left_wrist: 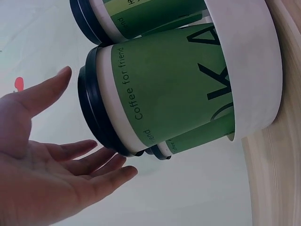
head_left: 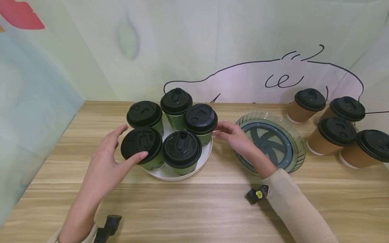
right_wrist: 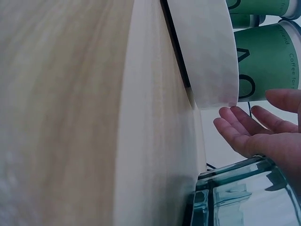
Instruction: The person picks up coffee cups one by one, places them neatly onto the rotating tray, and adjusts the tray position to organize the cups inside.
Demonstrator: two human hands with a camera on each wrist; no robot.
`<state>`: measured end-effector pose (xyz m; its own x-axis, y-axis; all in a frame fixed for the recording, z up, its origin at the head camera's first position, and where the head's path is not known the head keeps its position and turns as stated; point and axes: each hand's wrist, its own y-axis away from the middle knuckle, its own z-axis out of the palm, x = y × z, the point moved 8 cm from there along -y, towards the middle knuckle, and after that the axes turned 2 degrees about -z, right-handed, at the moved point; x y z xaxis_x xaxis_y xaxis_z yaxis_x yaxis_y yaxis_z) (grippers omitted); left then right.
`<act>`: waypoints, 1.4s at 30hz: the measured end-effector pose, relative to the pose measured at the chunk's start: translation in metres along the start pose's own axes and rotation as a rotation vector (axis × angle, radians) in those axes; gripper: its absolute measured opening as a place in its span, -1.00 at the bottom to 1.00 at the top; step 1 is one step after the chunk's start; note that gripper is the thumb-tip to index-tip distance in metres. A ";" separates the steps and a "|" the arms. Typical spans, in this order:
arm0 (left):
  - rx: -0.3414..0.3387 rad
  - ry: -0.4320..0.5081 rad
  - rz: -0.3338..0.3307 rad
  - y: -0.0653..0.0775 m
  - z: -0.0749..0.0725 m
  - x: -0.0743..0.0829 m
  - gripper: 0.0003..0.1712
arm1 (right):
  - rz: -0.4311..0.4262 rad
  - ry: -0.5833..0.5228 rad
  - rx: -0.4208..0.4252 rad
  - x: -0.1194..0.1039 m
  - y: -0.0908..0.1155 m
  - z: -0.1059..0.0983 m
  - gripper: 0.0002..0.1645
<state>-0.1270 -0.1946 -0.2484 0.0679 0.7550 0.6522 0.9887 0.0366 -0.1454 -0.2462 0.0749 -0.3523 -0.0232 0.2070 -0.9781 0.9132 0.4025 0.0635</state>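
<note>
Several green paper cups with black lids stand upright on a round white tray [head_left: 206, 156]; its tall rim [left_wrist: 256, 70] shows in the left wrist view. My left hand [head_left: 106, 162] is spread beside the front-left cup [head_left: 141, 145]. Its thumb overlaps that black lid in the head view, while the left wrist view shows the thumb apart from the lid [left_wrist: 96, 106]. On the other side, my right hand [head_left: 235, 136] reaches beside the right-hand cup [head_left: 200, 119]. Its fingertips [right_wrist: 225, 113] are at the tray rim; whether they touch it I cannot tell.
Right of the tray lies a clear greenish ribbed plate [head_left: 299, 145] with a blue ring and swirl pattern, partly under my right forearm. Several brown cups [head_left: 322, 141] with black lids stand at the far right. A printed cloth backdrop [head_left: 188, 40] rises behind the wooden table [head_left: 194, 216].
</note>
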 end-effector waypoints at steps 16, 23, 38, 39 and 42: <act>0.019 0.023 -0.004 0.002 -0.007 0.003 -0.05 | -0.012 -0.018 -0.008 -0.005 0.001 0.002 -0.62; 0.019 0.032 -0.010 0.002 -0.009 0.006 -0.05 | -0.010 -0.038 -0.001 -0.006 0.003 0.001 -0.58; 0.024 0.057 0.038 -0.003 -0.008 0.025 -0.09 | -0.054 -0.036 -0.014 -0.025 0.010 -0.007 -0.55; 0.027 0.058 0.046 -0.003 -0.008 0.027 -0.10 | -0.054 -0.027 -0.015 -0.026 0.010 -0.008 -0.56; 0.025 0.068 0.067 -0.004 -0.006 0.033 -0.13 | -0.060 -0.010 -0.014 -0.030 0.012 -0.011 -0.56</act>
<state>-0.1278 -0.1742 -0.2218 0.1435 0.7100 0.6894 0.9780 0.0047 -0.2085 -0.2392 0.0834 -0.3202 -0.0738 0.1730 -0.9822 0.9045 0.4264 0.0071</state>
